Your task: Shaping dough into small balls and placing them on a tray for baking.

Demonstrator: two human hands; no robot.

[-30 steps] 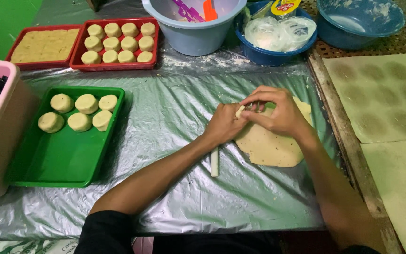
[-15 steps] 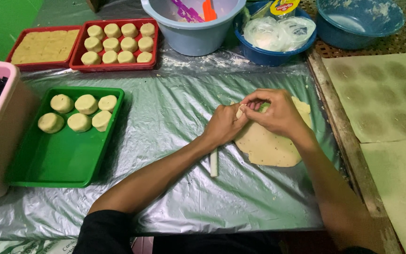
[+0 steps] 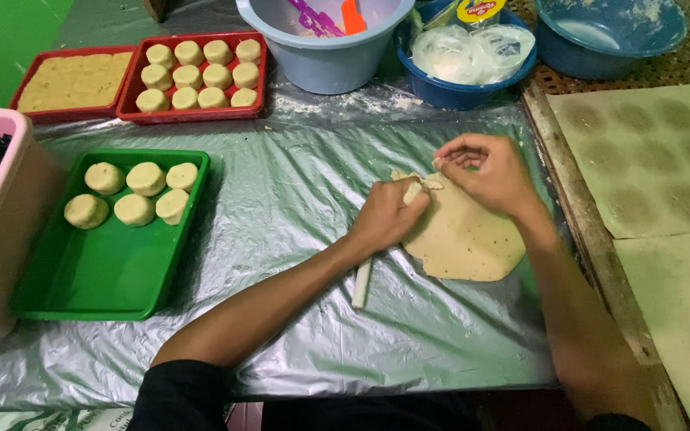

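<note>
From the head camera, we saw our left hand (image 3: 389,214) pinching the far edge of the flat dough sheet (image 3: 465,235) on the plastic-covered table (image 3: 297,199). Our right hand (image 3: 485,169) hovered there, fingers curled and empty. The thin edge could tear if pulled hard.

Plastic-covered table (image 3: 297,199) bears green tray (image 3: 97,271), red trays (image 3: 193,112), flat dough (image 3: 465,239)

Left hand (image 3: 389,217) fingers curled; right hand (image 3: 485,172) pinched, arms converging
</note>
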